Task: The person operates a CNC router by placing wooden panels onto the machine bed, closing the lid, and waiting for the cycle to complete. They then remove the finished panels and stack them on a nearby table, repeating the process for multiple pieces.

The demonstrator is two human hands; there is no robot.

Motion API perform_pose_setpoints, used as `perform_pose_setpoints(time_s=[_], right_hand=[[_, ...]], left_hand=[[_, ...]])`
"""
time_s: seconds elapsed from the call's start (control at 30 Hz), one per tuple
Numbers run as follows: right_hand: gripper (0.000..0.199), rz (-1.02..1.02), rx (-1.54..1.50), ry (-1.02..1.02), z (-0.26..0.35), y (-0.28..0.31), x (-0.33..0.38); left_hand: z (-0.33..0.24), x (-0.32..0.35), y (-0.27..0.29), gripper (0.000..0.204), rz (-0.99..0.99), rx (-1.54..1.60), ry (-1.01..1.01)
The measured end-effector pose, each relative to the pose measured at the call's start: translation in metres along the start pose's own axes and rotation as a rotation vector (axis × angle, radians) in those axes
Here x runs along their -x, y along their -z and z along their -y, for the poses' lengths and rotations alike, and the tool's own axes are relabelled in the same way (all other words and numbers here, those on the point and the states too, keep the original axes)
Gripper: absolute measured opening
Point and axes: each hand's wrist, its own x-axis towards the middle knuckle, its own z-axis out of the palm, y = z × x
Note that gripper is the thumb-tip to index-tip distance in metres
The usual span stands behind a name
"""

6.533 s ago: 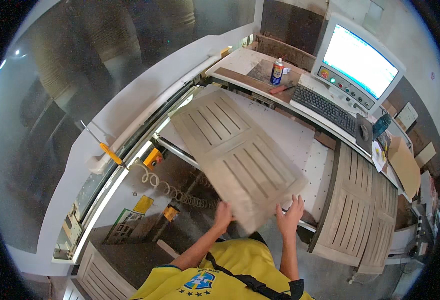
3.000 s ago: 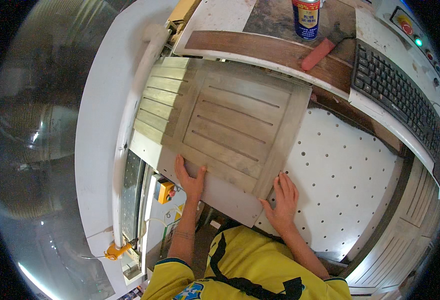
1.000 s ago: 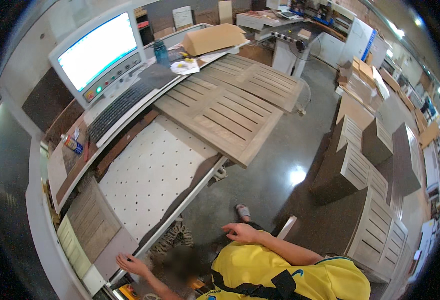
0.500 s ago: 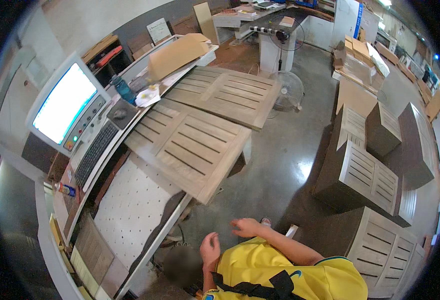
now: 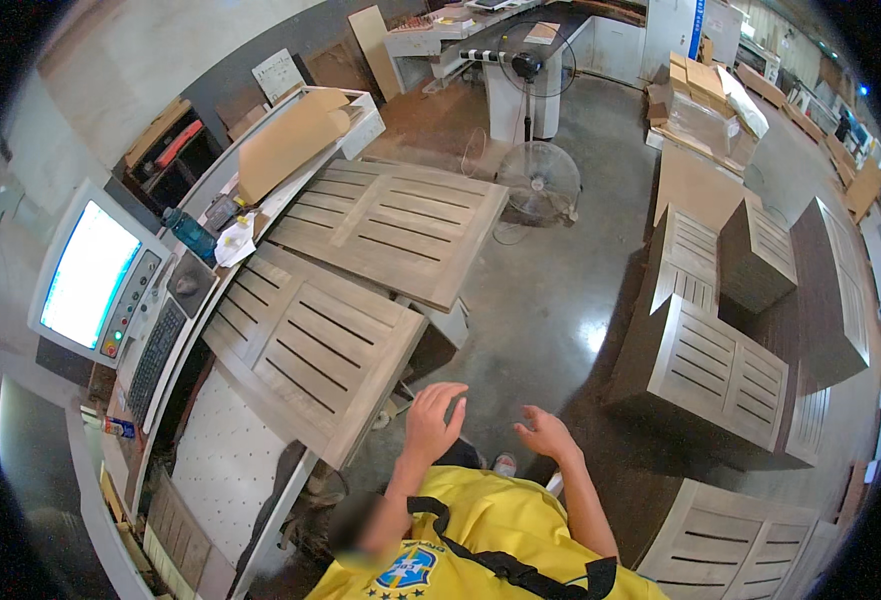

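My left hand (image 5: 434, 420) is raised in front of my body, empty, with its fingers curved and the thumb apart. Nearest to it is a slatted wooden panel (image 5: 365, 318), whose near corner lies to the hand's left without contact. A second slatted panel (image 5: 385, 212) lies just beyond, overhanging the same worktable (image 5: 215, 440). My right hand (image 5: 547, 434) hovers over the floor, also empty, its thumb spread from loosely bent fingers. Neither hand touches anything.
Stacks of slatted panels (image 5: 725, 360) stand on the floor at right. A pedestal fan (image 5: 528, 66) and another round fan (image 5: 538, 182) stand ahead. Along the left are a lit monitor (image 5: 92, 282), a keyboard (image 5: 157, 362), a blue bottle (image 5: 190, 234) and a cardboard piece (image 5: 288, 145).
The view has turned, so the panels and worktable sit further left. My left hand has risen and reached forward, and my right hand has swung outward, so the two are further apart.
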Motion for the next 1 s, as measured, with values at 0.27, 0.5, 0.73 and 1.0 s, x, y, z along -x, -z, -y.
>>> perform_pose_setpoints(time_s=[0.27,0.5,0.73,1.0], right_hand=[[0.046,-0.166,-0.333,-0.058,-0.023,0.062,-0.025],[0.032,-0.425,-0.301,0.15,0.026,0.137,-0.117],[0.031,-0.401,-0.007,0.421,0.068,0.208,-0.241],[0.061,-0.399,-0.011,0.407,0.113,0.241,-0.375]], left_hand=[[0.041,-0.126,-0.042,0.023,-0.097,-0.075,-0.05],[0.104,-0.243,-0.065,0.026,-0.21,-0.15,0.043],[0.176,-0.324,-0.06,0.037,-0.343,-0.331,0.244],[0.208,-0.302,-0.057,0.068,-0.384,-0.288,0.791]])
